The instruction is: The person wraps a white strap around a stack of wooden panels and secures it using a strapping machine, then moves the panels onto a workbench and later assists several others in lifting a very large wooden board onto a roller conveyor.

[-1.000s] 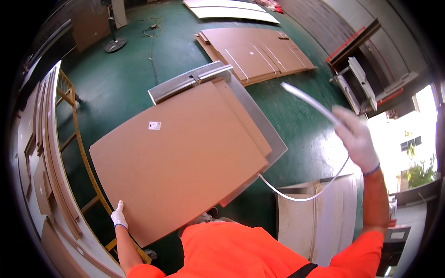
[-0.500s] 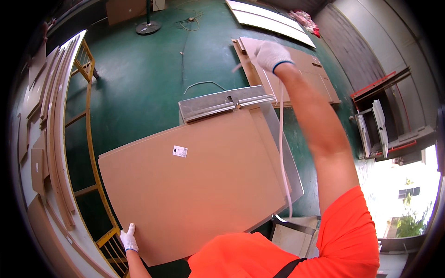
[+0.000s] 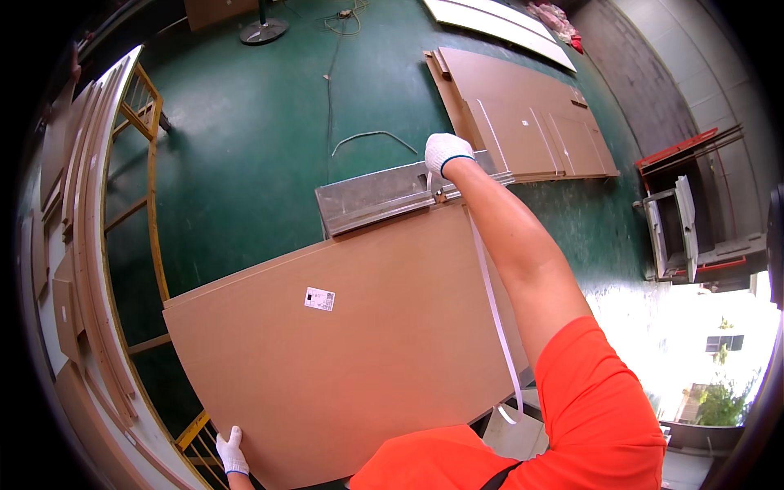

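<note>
The floor (image 3: 237, 188) of the big room is green. The right hand (image 3: 447, 153), in a white glove, is curled into a fist at the far edge of a metal worktop (image 3: 371, 196). It has hold of a white strap (image 3: 496, 314), and a bit of it shows just under the fist. The strap runs down the right side of a big brown board (image 3: 343, 359) and bends into a loop near the close right corner. The board lies on the worktop. The left hand (image 3: 232, 451), gloved too, touches the board's near left corner. Its thumb sticks up, but its fingers are hidden, so I cannot tell how tightly they hold. A white label (image 3: 319, 299) sits on the board. To the left stands a yellow metal frame (image 3: 153, 204). Past the worktop, more brown boards (image 3: 510, 94) lie on the floor.
</note>
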Available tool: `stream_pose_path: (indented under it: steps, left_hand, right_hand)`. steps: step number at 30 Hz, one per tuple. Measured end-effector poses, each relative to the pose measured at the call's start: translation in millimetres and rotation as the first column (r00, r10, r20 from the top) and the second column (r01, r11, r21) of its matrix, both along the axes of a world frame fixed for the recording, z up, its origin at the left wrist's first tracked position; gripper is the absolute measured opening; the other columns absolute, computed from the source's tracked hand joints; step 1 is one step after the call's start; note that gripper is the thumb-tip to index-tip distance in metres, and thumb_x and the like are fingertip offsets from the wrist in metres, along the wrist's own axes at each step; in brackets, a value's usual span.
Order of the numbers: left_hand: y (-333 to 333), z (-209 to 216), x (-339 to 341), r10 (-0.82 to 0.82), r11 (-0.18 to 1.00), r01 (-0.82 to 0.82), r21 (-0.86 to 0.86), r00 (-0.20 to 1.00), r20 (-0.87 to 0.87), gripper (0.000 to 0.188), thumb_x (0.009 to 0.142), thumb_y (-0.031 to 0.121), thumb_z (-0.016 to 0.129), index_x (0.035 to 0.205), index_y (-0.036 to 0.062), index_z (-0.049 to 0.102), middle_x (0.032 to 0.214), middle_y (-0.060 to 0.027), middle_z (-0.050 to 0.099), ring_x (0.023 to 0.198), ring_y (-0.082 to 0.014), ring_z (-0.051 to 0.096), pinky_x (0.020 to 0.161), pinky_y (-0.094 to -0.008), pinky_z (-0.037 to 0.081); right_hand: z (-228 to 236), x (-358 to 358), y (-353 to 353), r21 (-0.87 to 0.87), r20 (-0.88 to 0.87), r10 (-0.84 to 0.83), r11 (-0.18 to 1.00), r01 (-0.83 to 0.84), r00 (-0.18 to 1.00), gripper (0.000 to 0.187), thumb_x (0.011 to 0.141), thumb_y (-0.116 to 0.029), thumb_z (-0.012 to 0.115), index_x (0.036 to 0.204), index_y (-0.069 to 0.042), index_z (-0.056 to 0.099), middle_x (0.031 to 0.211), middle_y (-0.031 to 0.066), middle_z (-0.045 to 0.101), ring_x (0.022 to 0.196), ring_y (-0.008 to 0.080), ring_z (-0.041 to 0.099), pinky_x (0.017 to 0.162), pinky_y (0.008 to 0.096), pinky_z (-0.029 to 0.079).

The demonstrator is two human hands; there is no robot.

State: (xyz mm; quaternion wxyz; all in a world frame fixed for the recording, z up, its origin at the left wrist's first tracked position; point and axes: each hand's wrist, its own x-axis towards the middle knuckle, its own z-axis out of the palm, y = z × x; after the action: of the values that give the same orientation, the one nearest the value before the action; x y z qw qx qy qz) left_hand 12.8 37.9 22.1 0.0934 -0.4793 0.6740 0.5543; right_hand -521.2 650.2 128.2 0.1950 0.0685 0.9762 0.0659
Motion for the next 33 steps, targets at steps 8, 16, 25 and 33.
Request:
stream_pose_path:
  steps: [8,16,25,33]
  left_hand:
    - [-1,-1,2,0.009,1.0,-0.009,0.013,1.0,-0.014,0.051,0.091,0.014,0.073,0.133,-0.0073,0.053,0.122,-0.0154,0.065,0.104,-0.0255,0.064,0.093,-0.0366,0.052]
    - [2,7,-6,0.02,0.998,-0.018,0.052,0.999,-0.041,0.051,0.091,0.016,0.074,0.132,-0.006,0.055,0.12,-0.014,0.066,0.103,-0.0255,0.065,0.092,-0.0367,0.053]
    - [-5,0,1,-0.065,0.996,0.065,0.065,0.998,0.002,0.069,0.09,0.027,0.078,0.142,-0.0073,0.048,0.133,-0.0171,0.061,0.115,-0.0287,0.061,0.099,-0.0401,0.051]
    - [-19,-11,2,-0.138,0.982,0.142,0.123,0.99,-0.04,0.089,0.089,0.034,0.079,0.149,-0.012,0.033,0.144,-0.0223,0.052,0.124,-0.0329,0.058,0.101,-0.0442,0.051]
  right_hand:
    - [-60,51,29,0.006,0.22,0.107,0.994,-0.111,0.97,0.028,0.084,-0.012,0.06,0.103,-0.004,0.078,0.113,0.0229,0.072,0.104,0.0411,0.07,0.087,0.0469,0.056]
    - [18,91,45,-0.186,-0.146,0.027,0.981,-0.054,0.989,0.023,0.083,-0.012,0.06,0.097,-0.004,0.078,0.105,0.0263,0.071,0.101,0.0437,0.069,0.09,0.0487,0.055]
    - [36,340,69,-0.331,-0.189,-0.194,0.936,0.124,0.963,0.031,0.082,-0.01,0.056,0.109,-0.006,0.069,0.105,0.024,0.07,0.102,0.0426,0.066,0.089,0.0504,0.052]
    - [-18,594,28,-0.431,0.131,-0.343,0.825,0.365,0.93,0.038,0.086,-0.027,0.06,0.116,-0.005,0.07,0.115,0.0201,0.071,0.111,0.0368,0.065,0.099,0.0443,0.051]
